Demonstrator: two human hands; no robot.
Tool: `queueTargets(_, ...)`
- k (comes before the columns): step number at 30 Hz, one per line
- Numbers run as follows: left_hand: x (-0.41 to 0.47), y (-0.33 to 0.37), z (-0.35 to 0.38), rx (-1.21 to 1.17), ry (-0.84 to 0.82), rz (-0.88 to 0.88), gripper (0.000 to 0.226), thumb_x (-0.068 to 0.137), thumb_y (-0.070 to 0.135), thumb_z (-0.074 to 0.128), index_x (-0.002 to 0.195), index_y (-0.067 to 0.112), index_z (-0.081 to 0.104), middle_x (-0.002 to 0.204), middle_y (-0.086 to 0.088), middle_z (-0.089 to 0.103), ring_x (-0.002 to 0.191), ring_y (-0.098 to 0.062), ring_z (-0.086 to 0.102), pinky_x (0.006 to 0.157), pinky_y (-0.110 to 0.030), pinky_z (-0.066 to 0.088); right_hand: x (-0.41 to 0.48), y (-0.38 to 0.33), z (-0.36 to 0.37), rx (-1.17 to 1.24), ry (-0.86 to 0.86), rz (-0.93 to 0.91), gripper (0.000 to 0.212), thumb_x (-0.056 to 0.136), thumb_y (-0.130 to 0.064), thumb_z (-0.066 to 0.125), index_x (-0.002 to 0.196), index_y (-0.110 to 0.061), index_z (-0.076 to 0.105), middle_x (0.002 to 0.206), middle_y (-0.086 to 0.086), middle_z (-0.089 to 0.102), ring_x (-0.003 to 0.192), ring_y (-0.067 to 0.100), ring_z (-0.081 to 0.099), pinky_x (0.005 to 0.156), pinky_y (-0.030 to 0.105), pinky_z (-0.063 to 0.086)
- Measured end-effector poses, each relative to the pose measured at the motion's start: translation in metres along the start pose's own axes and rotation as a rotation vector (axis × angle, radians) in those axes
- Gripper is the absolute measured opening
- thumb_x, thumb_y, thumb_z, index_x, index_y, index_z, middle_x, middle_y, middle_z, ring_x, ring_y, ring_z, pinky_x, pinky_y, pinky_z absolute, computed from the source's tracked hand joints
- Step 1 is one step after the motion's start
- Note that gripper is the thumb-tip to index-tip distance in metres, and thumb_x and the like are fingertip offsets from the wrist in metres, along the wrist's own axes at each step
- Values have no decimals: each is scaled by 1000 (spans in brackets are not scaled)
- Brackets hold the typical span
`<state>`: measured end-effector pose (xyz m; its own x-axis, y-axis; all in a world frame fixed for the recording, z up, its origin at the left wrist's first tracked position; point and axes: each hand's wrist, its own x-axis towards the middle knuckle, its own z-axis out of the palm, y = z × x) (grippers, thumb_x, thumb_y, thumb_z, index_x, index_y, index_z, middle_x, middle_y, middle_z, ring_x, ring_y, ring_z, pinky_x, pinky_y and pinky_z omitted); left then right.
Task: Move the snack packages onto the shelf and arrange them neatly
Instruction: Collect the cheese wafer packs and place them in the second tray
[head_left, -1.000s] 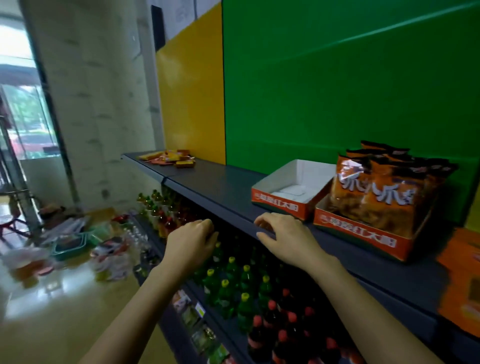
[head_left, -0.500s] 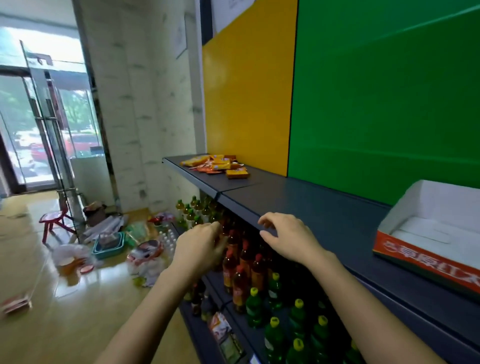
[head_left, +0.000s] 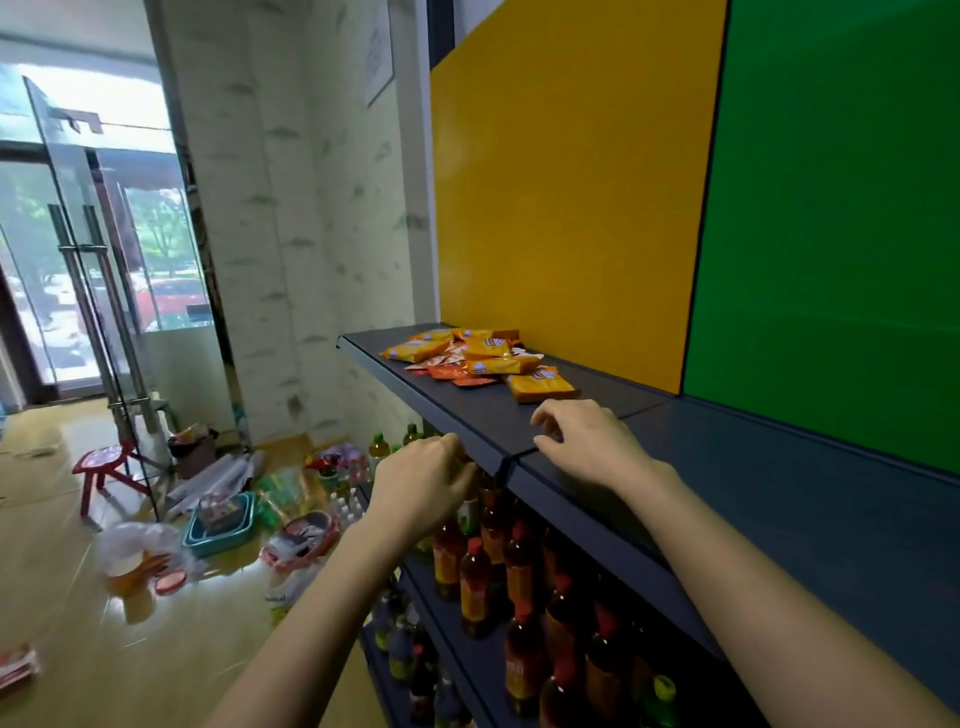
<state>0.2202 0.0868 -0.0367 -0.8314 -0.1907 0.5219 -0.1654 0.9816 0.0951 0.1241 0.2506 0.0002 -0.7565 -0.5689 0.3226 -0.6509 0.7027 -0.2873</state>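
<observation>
The snack packages (head_left: 483, 358) lie heaped on the shelf (head_left: 467, 415) at mid-frame, just beyond the right hand (head_left: 587, 441), which hovers empty with fingers loosely curled and is nearer than the empty, loosely curled left hand (head_left: 421, 483) at the shelf's front edge.

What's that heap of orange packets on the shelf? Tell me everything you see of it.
The heap of snack packets is a loose, untidy pile of small glossy pouches, mostly orange-yellow, a few red beneath, lying flat and overlapping at odd angles. It rests on the dark shelf near its far end, before the yellow panel. The right hand is close to the nearest packet but apart from it.
</observation>
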Motion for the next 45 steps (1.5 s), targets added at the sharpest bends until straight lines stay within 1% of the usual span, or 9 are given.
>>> queueTargets(7,73,-68,36,-79,21,20,29,93,39,44,108,18,58,106,3,67,98,-18,62,66,-26,42,95,-4,27,-92,13,36,29,92,-31,52,119,-24,57,119,-2,62,111,19,55,78,28,41)
queueTargets(12,128,-118,69,-119,-3,70,27,92,42,44,104,21,56,108,2,66,100,-19,61,65,-26,37,158,-1,48,-78,61,171,27,91,-34,53,114,-22,60,112,2,64,103,23,58,82,36,49)
queueTargets(15,161,-146,86,-143,-36,125,27,92,43,45,105,22,55,111,3,64,104,-20,59,70,-29,43,193,2,58,-43,117,300,30,90,-32,52,116,-19,61,115,6,64,105,26,57,85,38,50)
queueTargets(21,226,-193,106,-207,-77,267,26,92,42,45,104,22,56,109,2,65,104,-19,58,75,-32,45,248,11,69,64,185,633,51,91,-48,49,118,-5,57,120,15,60,110,30,54,88,38,45)
queueTargets(25,260,-203,119,-297,-57,311,25,92,42,47,104,23,58,106,1,65,100,-21,59,70,-31,41,272,17,83,86,234,787,63,86,-60,49,115,-4,54,117,16,59,106,32,55,75,34,42)
queueTargets(29,288,-199,134,-393,-43,357,24,91,41,49,102,23,61,104,3,67,97,-18,61,71,-31,44,292,21,86,31,147,928,95,71,-76,52,133,-6,39,135,15,49,120,35,49,88,39,44)
queueTargets(35,320,-189,153,-440,-9,335,24,91,41,48,101,23,61,101,2,68,97,-21,61,71,-33,45,319,25,87,-87,-19,975,121,53,-87,53,143,-11,26,143,12,42,126,34,46,93,41,45)
queueTargets(40,334,-177,166,-470,22,360,20,91,40,49,95,24,61,98,4,68,93,-18,61,64,-27,36,334,30,93,-115,-52,938,122,53,-78,66,144,-11,21,148,11,36,133,34,38,98,42,42)
queueTargets(45,349,-168,174,-554,22,343,18,90,36,51,98,24,62,101,5,69,97,-20,62,71,-31,42,336,32,94,33,-47,950,121,57,-65,75,145,-6,17,149,11,33,134,31,37,101,39,40)
